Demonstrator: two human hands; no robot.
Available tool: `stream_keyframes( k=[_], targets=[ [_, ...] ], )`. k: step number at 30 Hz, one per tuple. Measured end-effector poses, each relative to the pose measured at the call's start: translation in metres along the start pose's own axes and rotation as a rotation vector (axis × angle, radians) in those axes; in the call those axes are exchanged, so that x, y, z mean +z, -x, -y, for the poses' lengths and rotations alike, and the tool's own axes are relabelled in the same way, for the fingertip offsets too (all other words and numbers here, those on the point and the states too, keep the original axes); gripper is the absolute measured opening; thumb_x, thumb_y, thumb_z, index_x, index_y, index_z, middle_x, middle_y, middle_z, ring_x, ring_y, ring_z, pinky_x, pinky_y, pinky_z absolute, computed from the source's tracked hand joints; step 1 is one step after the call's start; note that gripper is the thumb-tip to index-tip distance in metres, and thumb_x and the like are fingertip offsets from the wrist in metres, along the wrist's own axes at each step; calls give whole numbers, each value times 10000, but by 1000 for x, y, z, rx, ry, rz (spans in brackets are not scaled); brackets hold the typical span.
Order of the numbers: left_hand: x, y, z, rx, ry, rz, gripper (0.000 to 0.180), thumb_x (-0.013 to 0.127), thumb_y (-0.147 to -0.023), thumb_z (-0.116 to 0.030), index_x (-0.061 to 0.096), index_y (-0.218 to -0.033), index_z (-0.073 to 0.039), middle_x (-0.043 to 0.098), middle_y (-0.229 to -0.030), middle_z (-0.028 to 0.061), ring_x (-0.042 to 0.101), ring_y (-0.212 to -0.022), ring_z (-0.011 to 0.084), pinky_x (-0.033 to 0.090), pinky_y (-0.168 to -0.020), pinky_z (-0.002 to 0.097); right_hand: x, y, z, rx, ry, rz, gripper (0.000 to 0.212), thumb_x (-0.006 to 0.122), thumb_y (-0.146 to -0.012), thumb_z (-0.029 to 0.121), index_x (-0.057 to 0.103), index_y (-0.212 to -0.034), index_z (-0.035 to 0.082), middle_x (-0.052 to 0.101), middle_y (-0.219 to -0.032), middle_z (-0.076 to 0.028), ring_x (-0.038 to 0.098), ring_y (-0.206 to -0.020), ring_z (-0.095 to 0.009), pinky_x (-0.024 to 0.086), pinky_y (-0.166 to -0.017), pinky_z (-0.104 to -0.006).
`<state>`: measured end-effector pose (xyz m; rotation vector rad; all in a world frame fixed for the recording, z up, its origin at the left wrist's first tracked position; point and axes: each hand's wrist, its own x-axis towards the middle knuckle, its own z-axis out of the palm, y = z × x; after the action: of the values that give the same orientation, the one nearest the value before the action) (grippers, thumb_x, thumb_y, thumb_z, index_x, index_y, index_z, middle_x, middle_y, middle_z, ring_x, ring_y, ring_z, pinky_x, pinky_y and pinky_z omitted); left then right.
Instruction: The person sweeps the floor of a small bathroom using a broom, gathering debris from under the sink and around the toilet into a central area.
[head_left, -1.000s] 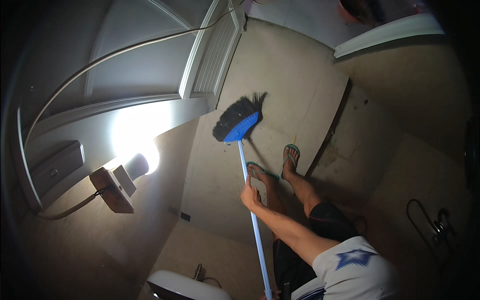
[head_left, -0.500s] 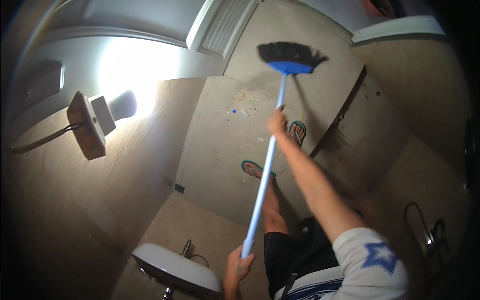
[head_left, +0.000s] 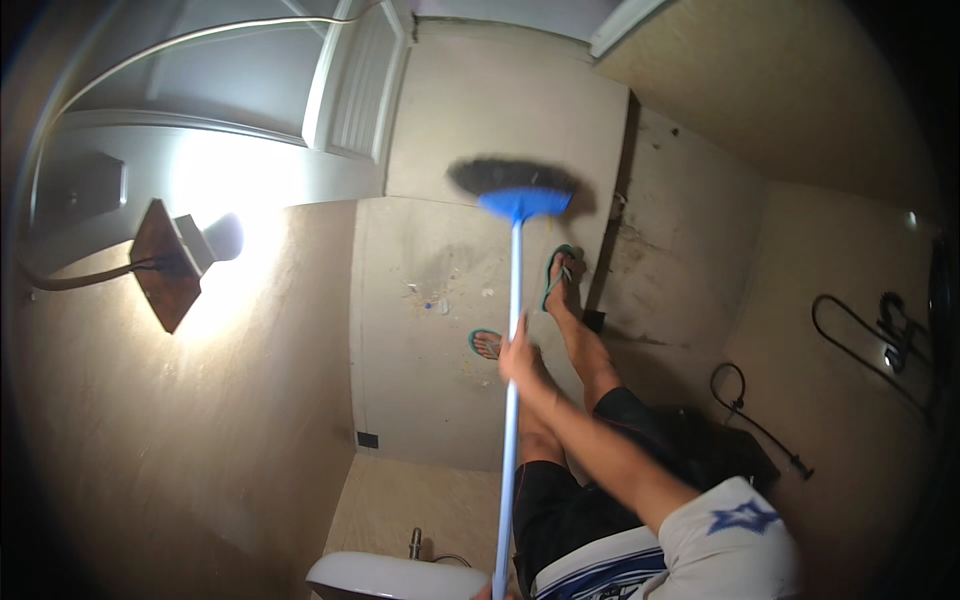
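A broom (head_left: 515, 300) with a pale blue handle, a blue head and dark bristles stretches away from me over the floor. Its bristles are smeared by motion and lie beyond my feet. My right hand (head_left: 521, 360) wraps round the middle of the handle. At the lower edge, my left hand (head_left: 487, 592) grips the near end, mostly cut off by the frame. Scattered debris (head_left: 430, 303), with a small blue piece in it, lies to the left of the handle. The broom head is farther off than this debris.
My feet, in green flip-flops, stand near the handle. At the bottom is a white washbasin (head_left: 390, 575). A lit lamp (head_left: 190, 255) with a cable is at the left. A raised ledge edge (head_left: 615, 190) runs along the right, with a black hose (head_left: 740, 405) beyond it.
The view has shifted. The broom head has come closer to my feet, and my right hand has drawn back toward me. My left hand has dropped to the frame's lower edge, still on the handle.
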<state>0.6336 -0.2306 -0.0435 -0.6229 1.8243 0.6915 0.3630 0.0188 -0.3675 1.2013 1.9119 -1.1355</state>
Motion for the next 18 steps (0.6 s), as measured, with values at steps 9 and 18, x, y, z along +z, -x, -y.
stream_keyframes(
  k=[9, 18],
  targets=[
    [-117, -93, -133, -35, -225, 87, 297, 588, -693, -141, 578, -937, 28, 504, -585, 57, 467, -520, 130, 394, -490, 295, 67, -95, -45, 247, -157, -100, 573, 412, -874, 180, 152, -1344, -21, 586, -878, -282, 617, -809, -374, 522, -658, -411],
    [-163, 36, -24, -249, 86, 38, 337, 593, -713, -66, 577, -1038, 21, 618, -787, 103, 566, -711, 189, 461, -638, 327, 128, 91, -5, 164, -296, 228, 721, 459, -856, 184, -16, -1373, 21, 590, -625, -201, 598, -500, -328, 507, -588, -443]
  ],
)
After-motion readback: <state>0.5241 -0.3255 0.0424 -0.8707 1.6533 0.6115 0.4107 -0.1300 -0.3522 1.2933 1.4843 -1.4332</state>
